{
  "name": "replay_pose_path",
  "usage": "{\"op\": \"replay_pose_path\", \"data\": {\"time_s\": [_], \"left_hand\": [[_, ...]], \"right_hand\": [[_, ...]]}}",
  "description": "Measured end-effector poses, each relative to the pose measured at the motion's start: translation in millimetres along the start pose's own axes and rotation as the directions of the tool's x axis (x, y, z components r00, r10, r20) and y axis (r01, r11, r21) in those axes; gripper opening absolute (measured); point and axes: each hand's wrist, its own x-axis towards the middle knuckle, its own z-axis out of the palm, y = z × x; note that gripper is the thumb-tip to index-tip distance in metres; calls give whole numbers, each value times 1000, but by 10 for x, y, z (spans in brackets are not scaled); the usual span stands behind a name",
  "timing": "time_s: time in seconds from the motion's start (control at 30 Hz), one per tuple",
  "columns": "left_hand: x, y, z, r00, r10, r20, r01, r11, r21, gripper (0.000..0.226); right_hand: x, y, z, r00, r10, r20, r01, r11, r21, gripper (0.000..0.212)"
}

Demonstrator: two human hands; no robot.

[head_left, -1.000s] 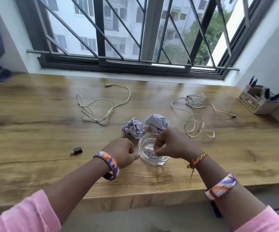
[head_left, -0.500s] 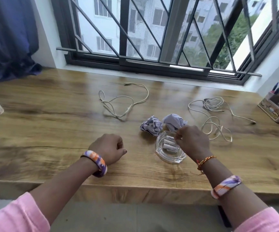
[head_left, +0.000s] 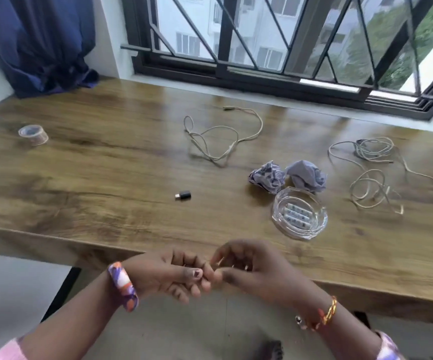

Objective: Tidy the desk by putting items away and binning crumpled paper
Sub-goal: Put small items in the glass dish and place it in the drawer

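- While both hands are held together at the near edge of the desk [head_left: 85,183], nothing on it is gripped: the left hand [head_left: 170,275] and right hand [head_left: 249,268] meet at the fingertips, fingers loosely curled; whether anything small is pinched between them cannot be told.
- Two balls of crumpled paper [head_left: 267,176] [head_left: 306,175] are seen lying side by side just behind the glass dish [head_left: 300,213], not yet binned; no bin is shown.
- If the paper is reached for over the dish, the dish could be knocked or dragged toward the near edge, and the batteries [head_left: 296,215] inside could be spilled.
- The small black adapter [head_left: 183,195] could easily be overlooked or swept off the desk, being tiny and dark.
- The loose cables [head_left: 220,136] [head_left: 371,172] could be snagged and dragged into other items if lifted by one end; the right one is tangled.
- The tape roll [head_left: 33,135] lies well apart at the far left and may be forgotten.
- Print is visible on the batteries, but it is too blurred to be read; no other writing is legible.
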Motion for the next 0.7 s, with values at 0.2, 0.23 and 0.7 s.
{"op": "replay_pose_path", "data": {"time_s": [0.2, 0.23, 0.7], "left_hand": [[-332, -839, -297, 853, -334, -402, 216, 925, -311, 33], [-346, -930, -350, 780, -396, -484, 182, 884, -431, 17], [-63, -1086, -759, 410, -459, -788, -695, 402, -596, 70]], "right_hand": [[84, 595, 731, 902, 273, 335, -298, 954, 25, 29], [94, 718, 820, 877, 366, 311, -415, 903, 106, 39], [208, 1520, 1023, 683, 729, 54, 44, -114, 992, 23]]}}
